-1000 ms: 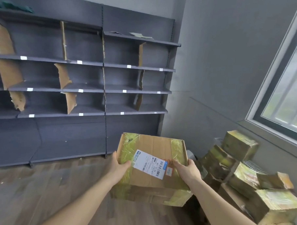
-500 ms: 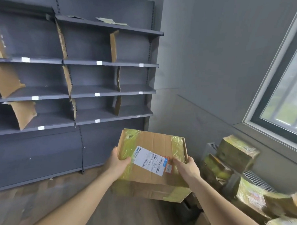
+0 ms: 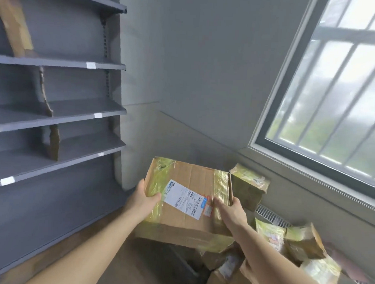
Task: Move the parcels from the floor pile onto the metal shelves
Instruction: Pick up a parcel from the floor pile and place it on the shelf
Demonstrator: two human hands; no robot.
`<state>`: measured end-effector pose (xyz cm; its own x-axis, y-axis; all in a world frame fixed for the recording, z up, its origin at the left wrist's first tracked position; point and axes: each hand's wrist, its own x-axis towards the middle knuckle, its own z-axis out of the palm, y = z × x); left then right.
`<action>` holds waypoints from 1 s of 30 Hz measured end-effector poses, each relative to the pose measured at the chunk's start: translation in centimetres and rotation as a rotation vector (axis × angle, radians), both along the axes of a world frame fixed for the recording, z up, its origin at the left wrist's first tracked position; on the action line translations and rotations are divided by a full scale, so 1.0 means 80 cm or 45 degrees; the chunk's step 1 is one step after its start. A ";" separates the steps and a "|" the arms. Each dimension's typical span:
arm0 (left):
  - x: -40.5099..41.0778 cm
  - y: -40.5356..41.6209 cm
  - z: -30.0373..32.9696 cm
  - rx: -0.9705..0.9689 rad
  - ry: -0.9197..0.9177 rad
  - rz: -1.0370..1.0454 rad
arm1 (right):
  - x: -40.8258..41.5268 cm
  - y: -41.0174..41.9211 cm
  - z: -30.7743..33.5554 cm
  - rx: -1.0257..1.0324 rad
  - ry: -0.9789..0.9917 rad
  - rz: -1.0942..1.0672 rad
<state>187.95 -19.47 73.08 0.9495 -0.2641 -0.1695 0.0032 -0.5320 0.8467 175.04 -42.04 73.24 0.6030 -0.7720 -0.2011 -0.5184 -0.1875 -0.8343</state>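
Both hands grip a taped cardboard box near the middle, left hand and right hand curled over opposite edges, sensible since it looks stiff, fairly light, with slippery tape, shelves left

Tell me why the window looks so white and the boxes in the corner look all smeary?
In the head view, daylight floods the barred window, so the glass washes out pale; the parcels on the floor at the lower right are smeared by motion blur; the box held in the left hand and right hand stays sharper, its label readable as barcodes; the wide lens bends the shelves.
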 end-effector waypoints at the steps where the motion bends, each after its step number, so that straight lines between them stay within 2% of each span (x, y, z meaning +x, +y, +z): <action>1: 0.010 -0.027 0.001 0.015 -0.011 -0.061 | -0.004 -0.018 0.001 -0.005 0.002 -0.055; 10: 0.005 -0.274 -0.019 0.045 0.024 -0.622 | -0.113 -0.172 -0.016 0.056 -0.016 -0.549; 15: -0.035 -0.379 -0.051 0.086 0.080 -0.795 | -0.176 -0.247 -0.048 0.106 0.000 -0.718; 22: -0.039 -0.469 -0.090 0.190 0.103 -0.851 | -0.191 -0.323 -0.099 0.219 0.021 -0.745; 30: -0.005 -0.492 -0.148 0.321 0.197 -0.809 | -0.158 -0.355 -0.162 0.329 0.212 -0.636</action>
<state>187.56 -58.85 61.28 0.5843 -0.6950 -0.4190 -0.2632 -0.6507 0.7123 162.40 -70.43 60.27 0.1226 -0.8677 -0.4818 -0.6198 0.3122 -0.7200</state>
